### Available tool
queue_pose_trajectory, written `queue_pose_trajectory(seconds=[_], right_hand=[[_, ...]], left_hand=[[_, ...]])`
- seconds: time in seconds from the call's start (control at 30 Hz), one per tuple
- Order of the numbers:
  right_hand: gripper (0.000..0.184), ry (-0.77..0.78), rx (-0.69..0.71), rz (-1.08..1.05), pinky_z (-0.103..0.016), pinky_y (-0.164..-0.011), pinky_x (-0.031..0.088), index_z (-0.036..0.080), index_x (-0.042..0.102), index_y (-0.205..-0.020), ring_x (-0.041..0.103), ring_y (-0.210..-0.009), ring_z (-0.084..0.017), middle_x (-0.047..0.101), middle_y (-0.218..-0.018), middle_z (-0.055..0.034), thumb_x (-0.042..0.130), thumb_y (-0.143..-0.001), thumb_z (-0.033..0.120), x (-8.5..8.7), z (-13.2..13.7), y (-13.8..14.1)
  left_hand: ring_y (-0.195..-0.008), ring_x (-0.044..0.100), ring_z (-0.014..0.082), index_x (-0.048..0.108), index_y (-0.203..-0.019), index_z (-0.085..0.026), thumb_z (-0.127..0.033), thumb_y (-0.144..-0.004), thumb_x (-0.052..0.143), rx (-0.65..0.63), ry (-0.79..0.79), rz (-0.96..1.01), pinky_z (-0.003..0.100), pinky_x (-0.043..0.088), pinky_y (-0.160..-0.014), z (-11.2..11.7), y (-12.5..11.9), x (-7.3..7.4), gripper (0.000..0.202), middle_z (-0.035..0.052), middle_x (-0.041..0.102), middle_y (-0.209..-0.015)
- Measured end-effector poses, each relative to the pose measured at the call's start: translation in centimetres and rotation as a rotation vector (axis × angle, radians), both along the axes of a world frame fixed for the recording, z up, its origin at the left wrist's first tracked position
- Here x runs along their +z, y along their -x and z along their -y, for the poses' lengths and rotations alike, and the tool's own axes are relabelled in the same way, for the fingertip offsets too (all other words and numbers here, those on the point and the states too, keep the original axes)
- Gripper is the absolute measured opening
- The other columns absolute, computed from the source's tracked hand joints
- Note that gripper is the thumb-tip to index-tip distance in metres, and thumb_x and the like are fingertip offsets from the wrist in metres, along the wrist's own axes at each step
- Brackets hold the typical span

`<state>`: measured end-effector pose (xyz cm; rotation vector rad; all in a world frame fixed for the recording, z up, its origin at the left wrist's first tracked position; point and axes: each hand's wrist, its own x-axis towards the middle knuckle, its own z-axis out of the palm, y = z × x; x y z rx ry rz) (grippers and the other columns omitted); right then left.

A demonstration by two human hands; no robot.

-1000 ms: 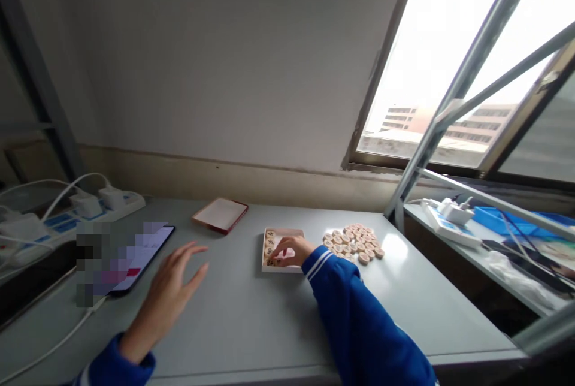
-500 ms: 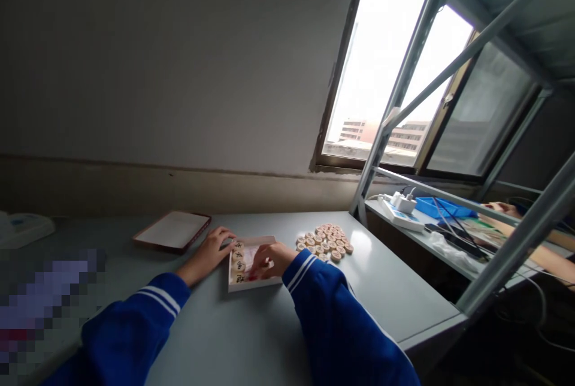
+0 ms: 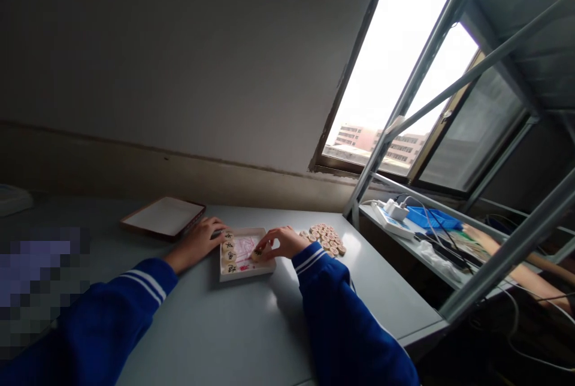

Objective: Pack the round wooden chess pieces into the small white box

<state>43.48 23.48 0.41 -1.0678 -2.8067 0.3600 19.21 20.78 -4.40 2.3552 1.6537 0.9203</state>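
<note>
A shallow white box (image 3: pixel 245 267) lies on the grey table (image 3: pixel 215 326), with three round wooden game pieces (image 3: pixel 229 248) in a column along its left side. My left hand (image 3: pixel 197 242) rests against the box's left edge, fingers curled on its rim. My right hand (image 3: pixel 282 241) reaches into the box from the right and pinches one round piece (image 3: pixel 257 253) at its fingertips. A heap of several more wooden pieces (image 3: pixel 324 237) sits on the table just right of my right hand.
The box's red-rimmed lid (image 3: pixel 162 218) lies upside down at the back left. A blurred phone (image 3: pixel 38 263) is at far left. To the right, past a metal frame post (image 3: pixel 404 104), a lower shelf carries a power strip (image 3: pixel 392 213) and cables. Another person's arm (image 3: pixel 516 266) shows at far right.
My left hand came from hovering near the phone to the box's left edge. My right hand shifted within the box with a piece. The camera swung to the right.
</note>
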Motion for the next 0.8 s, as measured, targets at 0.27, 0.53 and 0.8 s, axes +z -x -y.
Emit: queue_pose_trajectory(seconds=[0.27,0.53,0.8], right_hand=[[0.044,-0.038,0.075,0.213,-0.03,-0.077,0.027,0.034,0.062,-0.095,0.048,-0.094,-0.02,0.059,-0.099,0.0023,0.071,-0.055,0.049,1.3,0.4,2.1],[0.03,0.011,0.071,-0.186,-0.025,-0.076,0.034,0.021,0.062,-0.091,0.051,-0.083,-0.013,0.059,-0.091,-0.0003,0.061,-0.07,0.043,2.4,-1.3,0.8],[0.031,-0.003,-0.182,0.001,-0.034,-0.079,0.038,0.02,0.061,-0.085,0.048,-0.087,-0.018,0.055,-0.089,-0.0038,0.059,-0.069,0.046,2.4,-2.7,-5.4]], left_hand=[[-0.094,0.052,0.0189,0.064,-0.092,-0.019,-0.031,-0.077,0.041,0.003,0.022,-0.001,0.031,0.038,-0.087,0.2,-0.4,0.6,0.03,0.0065,0.06,-0.097],[-0.112,0.042,0.027,0.063,-0.096,-0.019,-0.038,-0.079,0.038,0.134,-0.009,-0.162,0.043,0.03,-0.093,1.2,-0.3,1.0,0.036,0.0111,0.053,-0.118],[-0.117,0.039,0.0252,0.056,-0.11,-0.014,-0.036,-0.082,0.033,0.175,0.027,-0.179,0.04,0.029,-0.097,0.8,0.1,0.3,0.043,0.0127,0.046,-0.126]])
